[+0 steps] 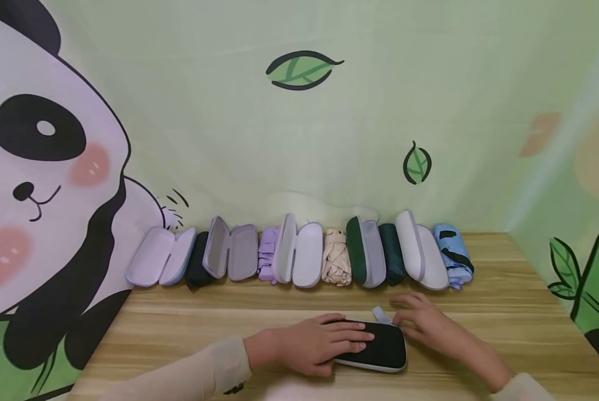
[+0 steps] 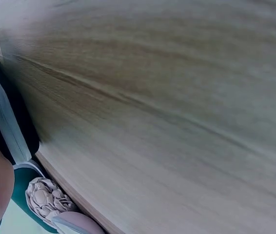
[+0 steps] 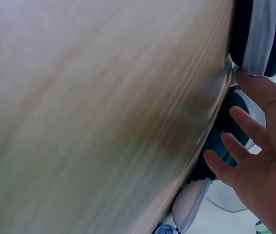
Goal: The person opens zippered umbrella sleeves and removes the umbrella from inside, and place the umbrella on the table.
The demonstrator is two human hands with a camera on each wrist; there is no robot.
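Note:
A closed black case with a pale grey zip band lies flat on the wooden table. Across its top rests my left hand, fingers straight and the thumb low along its front side. From the left wrist, the zip band shows with a fingertip against it. A short grey strap sticks out behind the case's far right part. Beside that strap is my right hand, its fingers extended. In the right wrist view its thumb meets the end of the case, and the other fingers are spread around nothing.
Along the table's back edge stands a row of open cases, including lilac, grey, green and white ones. Between them sit rolled fabric bundles, among them beige and blue. A panda-print backdrop hangs behind.

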